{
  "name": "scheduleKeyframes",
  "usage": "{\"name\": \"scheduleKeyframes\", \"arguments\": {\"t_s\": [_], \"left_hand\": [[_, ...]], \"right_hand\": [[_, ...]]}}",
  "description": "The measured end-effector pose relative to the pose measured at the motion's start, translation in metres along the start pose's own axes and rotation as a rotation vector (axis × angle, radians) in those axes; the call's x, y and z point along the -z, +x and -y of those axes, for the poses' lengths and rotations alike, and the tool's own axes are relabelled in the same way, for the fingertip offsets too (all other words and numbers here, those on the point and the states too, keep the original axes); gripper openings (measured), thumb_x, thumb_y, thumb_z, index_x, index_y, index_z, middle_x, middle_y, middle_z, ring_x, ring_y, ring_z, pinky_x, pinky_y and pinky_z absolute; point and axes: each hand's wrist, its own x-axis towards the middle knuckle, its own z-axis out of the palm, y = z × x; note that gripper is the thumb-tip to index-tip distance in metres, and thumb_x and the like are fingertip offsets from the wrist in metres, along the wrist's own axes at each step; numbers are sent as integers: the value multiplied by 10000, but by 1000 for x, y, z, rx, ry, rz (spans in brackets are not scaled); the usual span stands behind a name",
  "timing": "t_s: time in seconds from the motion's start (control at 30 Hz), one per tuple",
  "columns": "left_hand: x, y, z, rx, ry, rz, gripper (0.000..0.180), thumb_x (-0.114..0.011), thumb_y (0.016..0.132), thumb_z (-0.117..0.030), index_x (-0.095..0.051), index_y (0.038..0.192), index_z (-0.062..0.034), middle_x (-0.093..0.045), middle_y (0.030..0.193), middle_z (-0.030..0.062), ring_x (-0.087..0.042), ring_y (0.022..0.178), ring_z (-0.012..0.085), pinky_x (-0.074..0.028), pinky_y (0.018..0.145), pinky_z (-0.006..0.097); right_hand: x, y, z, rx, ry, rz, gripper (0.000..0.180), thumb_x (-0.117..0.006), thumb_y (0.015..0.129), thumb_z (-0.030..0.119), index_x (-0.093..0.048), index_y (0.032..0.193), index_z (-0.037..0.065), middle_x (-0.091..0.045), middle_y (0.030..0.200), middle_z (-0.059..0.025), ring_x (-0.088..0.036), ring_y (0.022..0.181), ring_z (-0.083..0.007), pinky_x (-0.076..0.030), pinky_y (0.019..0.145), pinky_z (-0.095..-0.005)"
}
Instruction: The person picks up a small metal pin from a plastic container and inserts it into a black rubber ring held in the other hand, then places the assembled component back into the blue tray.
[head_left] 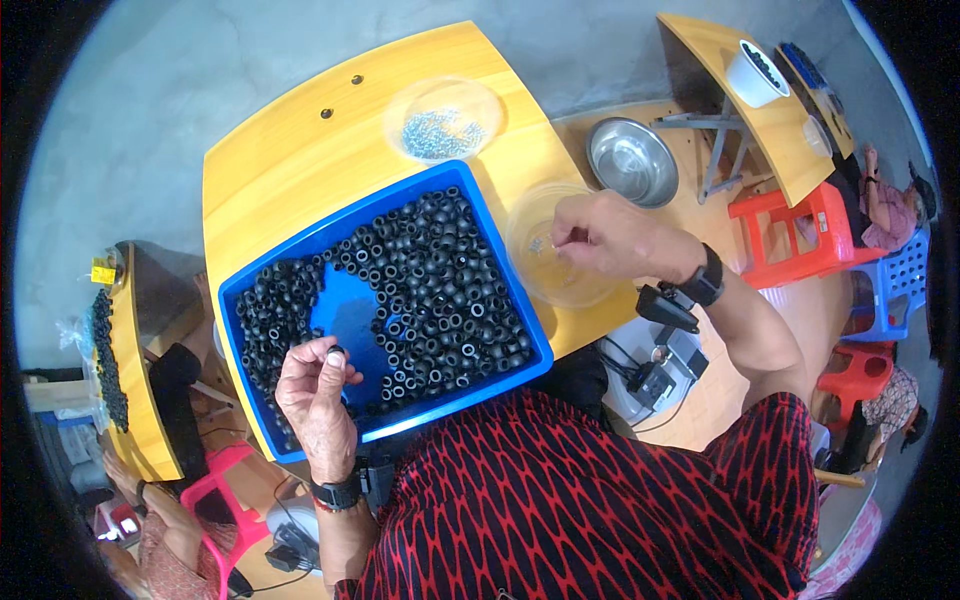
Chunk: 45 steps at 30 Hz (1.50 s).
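Observation:
A blue tray (543,345) full of small black ring-shaped parts (445,270) rests on the yellow table in front of me. At the tray's near left, my left hand (318,395) is closed with one black ring-shaped part (336,351) pinched between thumb and finger. My right hand (615,238) is over a clear plastic bowl (530,280) to the tray's right, its thumb and fingers pressed together. What they hold, if anything, is too small to make out. A few tiny shiny pieces (537,244) lie in that bowl.
Behind the tray, another clear bowl (398,100) holds many small silvery-blue pieces. Two black parts (327,113) lie on the far tabletop (270,160). A metal basin (632,162) and a red stool (800,235) stand to the right. Other people sit at tables on both sides.

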Motion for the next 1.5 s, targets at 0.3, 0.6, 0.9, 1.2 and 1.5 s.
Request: {"name": "scheduleKeyframes", "arguments": {"t_s": [0.3, 0.6, 0.9, 1.2, 1.5], "left_hand": [[1, 0, 3, -6, -4, 46, 128, -664, 929, -85, -650, 1049, -43, -665, 888, 39, -624, 705, 103, -551, 654, 258], [3, -1, 2, -12, -111, 45, 170, -673, 918, -66, -668, 1081, -16, -675, 905, 44, -639, 724, 106, -572, 671, 282], [6, -2, 3, -52, -175, 112, 197, -672, 914, -55, -651, 1098, 10, -672, 921, 46, -649, 740, 115, -579, 673, 302], [7, -3, 3, -68, -262, 138, 147, -669, 902, -8, -640, 1041, 27, -654, 887, 65, -647, 732, 147, -567, 680, 295], [10, -2, 5, -53, -391, 178, 181, -681, 894, 2, -632, 1065, 29, -677, 913, 84, -673, 779, 163, -593, 734, 321]], "right_hand": [[4, -4, -3, -201, 807, -35, 68, -670, 917, 55, -617, 936, 18, -626, 767, -19, -624, 665, -87, -512, 583, -234], [2, 5, 39, -64, 998, -63, 168, -642, 938, 33, -647, 1096, -21, -699, 959, -100, -699, 829, -161, -590, 739, -282], [-18, 24, 72, -15, 1107, 20, 209, -657, 905, -22, -641, 1113, -9, -676, 984, -87, -703, 862, -176, -593, 762, -288], [-59, 56, 113, 156, 957, -73, 313, -650, 871, -86, -598, 1164, 13, -644, 968, -36, -627, 873, -81, -565, 759, -243], [-89, 76, 151, 271, 547, -152, 259, -595, 847, -91, -620, 1089, -2, -651, 965, -103, -674, 883, -170, -547, 755, -285]]}}
